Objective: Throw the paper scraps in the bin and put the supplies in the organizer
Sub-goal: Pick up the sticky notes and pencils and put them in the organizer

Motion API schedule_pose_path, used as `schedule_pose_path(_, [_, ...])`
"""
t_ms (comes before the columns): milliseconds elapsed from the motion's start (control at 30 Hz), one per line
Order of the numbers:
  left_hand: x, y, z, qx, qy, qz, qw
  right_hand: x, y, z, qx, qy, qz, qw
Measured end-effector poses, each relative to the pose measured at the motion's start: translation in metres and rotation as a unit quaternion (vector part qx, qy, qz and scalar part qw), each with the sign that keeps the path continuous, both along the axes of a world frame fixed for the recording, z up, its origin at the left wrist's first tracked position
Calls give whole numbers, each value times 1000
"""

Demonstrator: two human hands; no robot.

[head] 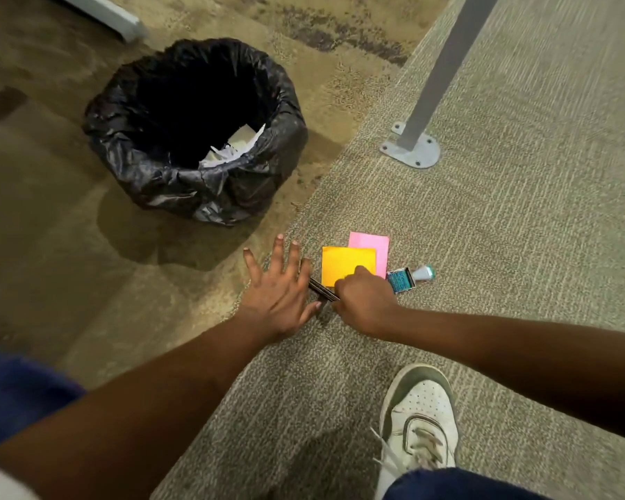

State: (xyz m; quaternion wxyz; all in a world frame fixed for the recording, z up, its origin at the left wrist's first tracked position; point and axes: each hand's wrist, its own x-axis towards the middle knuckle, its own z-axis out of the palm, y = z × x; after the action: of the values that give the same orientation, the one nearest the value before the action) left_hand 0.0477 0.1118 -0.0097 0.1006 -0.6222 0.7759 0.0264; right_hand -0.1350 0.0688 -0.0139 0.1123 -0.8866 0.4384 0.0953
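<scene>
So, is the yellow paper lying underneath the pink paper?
No, the yellow paper lies on top and covers the lower left part of the pink paper on the carpet.

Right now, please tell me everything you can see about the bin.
The bin stands upright on the tan floor, round and open-topped, lined with a glossy, wrinkled black plastic bag folded over its rim. White crumpled paper scraps lie inside near the right wall. It sits beyond both hands, beside the grey carpet; nothing touches it.
</scene>
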Motion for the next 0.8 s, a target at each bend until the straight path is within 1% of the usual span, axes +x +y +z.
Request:
schedule_pose_path(200, [9, 0, -2, 2, -16, 35, 999, 6, 4, -5, 35, -2, -28, 999])
schedule_pose_path(300, [13, 0, 0, -2, -16, 55, 998, 10, -1, -6, 92, -10, -66, 994])
schedule_pose_path(467, [16, 1, 8, -8, -3, 70, 998, 19, -13, 1, 181, -18, -140, 973])
schedule_pose_path(800, [14, 3, 8, 10, 0, 97, 995, 33, -11, 5, 232, -52, -194, 952])
